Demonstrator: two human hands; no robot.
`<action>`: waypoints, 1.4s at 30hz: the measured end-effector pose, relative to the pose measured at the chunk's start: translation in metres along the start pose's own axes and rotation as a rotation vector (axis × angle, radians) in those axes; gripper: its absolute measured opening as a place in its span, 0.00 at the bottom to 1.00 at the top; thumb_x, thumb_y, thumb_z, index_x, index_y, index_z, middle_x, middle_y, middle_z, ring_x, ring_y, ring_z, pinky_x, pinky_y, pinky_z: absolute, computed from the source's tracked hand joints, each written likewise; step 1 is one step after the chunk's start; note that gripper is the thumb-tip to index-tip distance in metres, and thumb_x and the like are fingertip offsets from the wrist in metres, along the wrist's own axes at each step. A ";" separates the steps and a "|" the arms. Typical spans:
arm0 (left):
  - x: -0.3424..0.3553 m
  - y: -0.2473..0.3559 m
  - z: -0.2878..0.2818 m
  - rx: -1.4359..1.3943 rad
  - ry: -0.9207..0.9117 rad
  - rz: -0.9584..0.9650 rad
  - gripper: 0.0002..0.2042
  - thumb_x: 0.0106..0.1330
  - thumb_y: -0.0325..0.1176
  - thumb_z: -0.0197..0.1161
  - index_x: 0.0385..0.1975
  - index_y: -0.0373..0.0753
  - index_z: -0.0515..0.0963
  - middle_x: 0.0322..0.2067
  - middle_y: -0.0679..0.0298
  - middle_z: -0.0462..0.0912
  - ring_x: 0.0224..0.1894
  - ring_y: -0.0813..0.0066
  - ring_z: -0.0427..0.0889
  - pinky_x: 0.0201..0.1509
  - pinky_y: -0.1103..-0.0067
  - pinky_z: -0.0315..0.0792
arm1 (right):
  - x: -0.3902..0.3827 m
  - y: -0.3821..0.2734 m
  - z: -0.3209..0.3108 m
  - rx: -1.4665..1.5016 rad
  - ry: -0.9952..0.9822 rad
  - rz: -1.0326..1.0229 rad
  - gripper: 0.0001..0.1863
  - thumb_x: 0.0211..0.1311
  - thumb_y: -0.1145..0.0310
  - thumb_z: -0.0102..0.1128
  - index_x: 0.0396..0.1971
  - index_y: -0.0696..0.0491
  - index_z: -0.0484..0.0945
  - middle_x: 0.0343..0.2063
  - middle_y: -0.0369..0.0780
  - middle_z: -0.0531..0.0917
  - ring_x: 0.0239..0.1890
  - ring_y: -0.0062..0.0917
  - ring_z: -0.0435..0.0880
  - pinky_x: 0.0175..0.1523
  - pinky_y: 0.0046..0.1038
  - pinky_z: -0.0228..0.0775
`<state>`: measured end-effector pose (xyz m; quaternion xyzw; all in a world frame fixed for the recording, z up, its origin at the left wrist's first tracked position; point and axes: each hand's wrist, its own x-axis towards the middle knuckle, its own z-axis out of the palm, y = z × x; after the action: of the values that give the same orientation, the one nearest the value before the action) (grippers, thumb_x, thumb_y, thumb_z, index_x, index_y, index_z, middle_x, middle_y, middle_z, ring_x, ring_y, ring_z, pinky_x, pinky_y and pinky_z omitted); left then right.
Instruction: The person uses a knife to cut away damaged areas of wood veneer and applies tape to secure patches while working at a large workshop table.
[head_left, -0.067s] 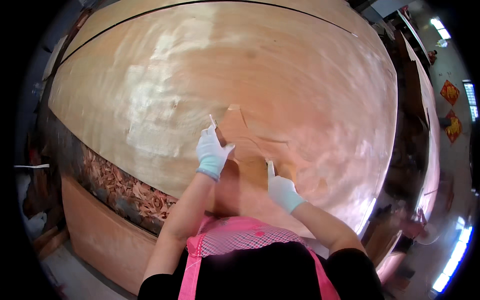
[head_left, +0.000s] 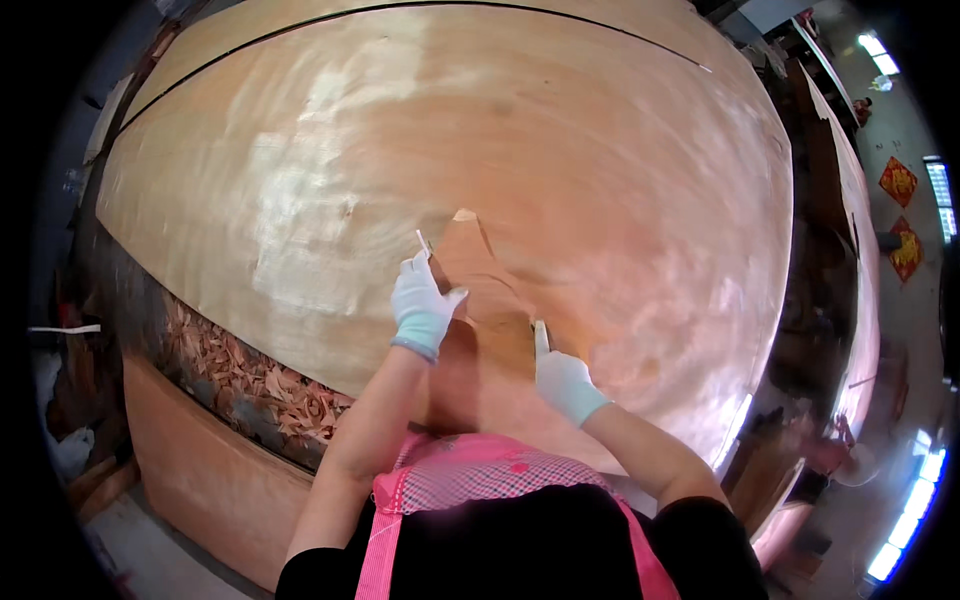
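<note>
In front of me lies a large, glossy sheet of pale wood veneer (head_left: 600, 180). A darker, reddish-brown tapering patch (head_left: 468, 250) shows near its middle. My left hand (head_left: 420, 300), in a white glove, rests beside the patch, closed on a thin white stick-like tool (head_left: 422, 242) that points away from me. My right hand (head_left: 566, 382), also gloved, is closer to me at the patch's right, its fingers closed. A narrow pale piece with a dark edge reaches forward from it; whether this is a tool or a straight finger I cannot tell.
Torn veneer scraps (head_left: 260, 375) fill a gap along the stack's left side, next to a reddish wood panel (head_left: 210, 460). Another stack of sheets (head_left: 845, 230) stands at the right. A dark line (head_left: 420, 4) crosses the far end of the sheet.
A thin curved edge line right of the patch, between my hands and beyond, no longer shows. Both hands have stayed almost in place.
</note>
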<state>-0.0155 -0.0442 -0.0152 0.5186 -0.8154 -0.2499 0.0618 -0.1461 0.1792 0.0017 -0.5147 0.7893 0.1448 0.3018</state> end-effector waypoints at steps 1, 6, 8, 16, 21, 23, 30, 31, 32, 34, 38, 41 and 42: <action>0.001 -0.001 0.000 0.005 -0.006 0.003 0.42 0.44 0.47 0.80 0.59 0.38 0.65 0.49 0.54 0.74 0.49 0.55 0.79 0.49 0.67 0.76 | -0.002 0.000 -0.003 0.091 -0.001 -0.001 0.42 0.58 0.69 0.53 0.72 0.63 0.47 0.23 0.51 0.84 0.22 0.44 0.84 0.26 0.44 0.76; 0.003 -0.001 0.001 -0.038 0.025 0.020 0.44 0.44 0.46 0.81 0.60 0.37 0.64 0.49 0.52 0.74 0.48 0.54 0.78 0.50 0.66 0.76 | -0.009 0.036 -0.030 0.375 0.225 0.049 0.38 0.65 0.67 0.50 0.73 0.58 0.48 0.30 0.47 0.85 0.32 0.45 0.85 0.39 0.41 0.77; 0.000 -0.001 0.001 -0.042 0.035 0.013 0.44 0.44 0.46 0.81 0.61 0.37 0.64 0.50 0.52 0.73 0.48 0.54 0.78 0.50 0.66 0.76 | 0.002 0.045 -0.041 0.501 0.370 0.042 0.36 0.66 0.65 0.51 0.72 0.55 0.51 0.33 0.47 0.85 0.36 0.45 0.85 0.42 0.41 0.77; 0.001 -0.004 0.003 -0.051 0.005 -0.017 0.45 0.43 0.47 0.81 0.60 0.38 0.65 0.49 0.52 0.76 0.50 0.53 0.77 0.52 0.66 0.74 | 0.033 0.040 -0.086 0.099 0.097 -0.025 0.19 0.62 0.59 0.60 0.52 0.48 0.76 0.43 0.44 0.81 0.50 0.43 0.80 0.50 0.41 0.76; -0.001 -0.005 0.004 -0.059 0.034 -0.017 0.44 0.42 0.47 0.81 0.59 0.38 0.66 0.48 0.53 0.77 0.50 0.54 0.77 0.52 0.66 0.74 | 0.033 0.025 -0.073 0.449 0.292 -0.095 0.15 0.57 0.56 0.65 0.41 0.48 0.81 0.39 0.45 0.82 0.48 0.41 0.81 0.51 0.39 0.74; -0.002 -0.005 0.004 -0.052 0.038 -0.020 0.44 0.42 0.47 0.81 0.59 0.39 0.66 0.49 0.53 0.76 0.50 0.54 0.77 0.52 0.66 0.74 | 0.043 0.018 -0.088 0.449 0.434 -0.071 0.21 0.61 0.56 0.62 0.48 0.53 0.75 0.44 0.45 0.80 0.46 0.44 0.82 0.50 0.41 0.75; -0.002 -0.017 0.018 -0.081 0.219 0.027 0.42 0.42 0.41 0.81 0.59 0.39 0.66 0.51 0.52 0.73 0.51 0.52 0.77 0.52 0.64 0.74 | 0.041 0.004 -0.107 0.140 0.190 -0.246 0.19 0.62 0.54 0.62 0.40 0.56 0.80 0.41 0.44 0.82 0.40 0.44 0.83 0.47 0.40 0.76; -0.001 -0.023 0.022 -0.056 0.221 0.013 0.42 0.42 0.43 0.81 0.58 0.39 0.66 0.49 0.52 0.74 0.50 0.52 0.77 0.52 0.64 0.75 | 0.026 -0.007 -0.119 0.365 -0.077 -0.378 0.17 0.62 0.56 0.61 0.39 0.55 0.81 0.39 0.44 0.84 0.38 0.42 0.83 0.46 0.39 0.75; 0.000 -0.024 0.023 -0.063 0.217 0.010 0.42 0.42 0.43 0.81 0.58 0.39 0.66 0.49 0.52 0.74 0.50 0.52 0.77 0.52 0.64 0.75 | 0.014 -0.015 -0.122 0.592 -0.344 -0.489 0.16 0.62 0.57 0.60 0.38 0.55 0.82 0.36 0.45 0.85 0.35 0.41 0.83 0.45 0.38 0.75; 0.004 -0.018 0.017 -0.116 0.034 -0.029 0.40 0.43 0.41 0.80 0.57 0.39 0.66 0.47 0.52 0.76 0.50 0.52 0.77 0.51 0.64 0.75 | 0.016 -0.015 -0.114 0.818 -0.329 -0.311 0.14 0.62 0.61 0.57 0.40 0.53 0.83 0.32 0.47 0.86 0.31 0.40 0.82 0.43 0.36 0.75; 0.000 0.001 0.006 -0.098 0.084 -0.018 0.39 0.44 0.39 0.79 0.58 0.40 0.67 0.46 0.52 0.78 0.49 0.51 0.78 0.51 0.64 0.75 | 0.076 0.003 -0.082 0.495 0.139 -0.370 0.21 0.57 0.75 0.53 0.53 0.53 0.80 0.44 0.45 0.85 0.46 0.38 0.83 0.52 0.33 0.73; -0.002 -0.009 0.002 -0.113 0.087 -0.002 0.40 0.44 0.38 0.79 0.59 0.40 0.66 0.48 0.52 0.77 0.50 0.51 0.77 0.51 0.63 0.74 | 0.090 -0.009 -0.075 0.308 0.135 -0.519 0.26 0.55 0.80 0.50 0.55 0.53 0.78 0.50 0.46 0.82 0.53 0.40 0.79 0.57 0.35 0.71; -0.004 -0.015 -0.001 -0.191 0.110 0.085 0.37 0.46 0.37 0.79 0.58 0.39 0.68 0.44 0.55 0.78 0.46 0.56 0.79 0.48 0.66 0.75 | 0.087 -0.010 -0.078 0.411 0.108 -0.463 0.26 0.54 0.81 0.49 0.55 0.53 0.78 0.51 0.46 0.82 0.54 0.40 0.79 0.58 0.34 0.71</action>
<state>-0.0011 -0.0465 -0.0214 0.4880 -0.8047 -0.2946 0.1661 -0.1878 0.0700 0.0090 -0.6160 0.6787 -0.1183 0.3820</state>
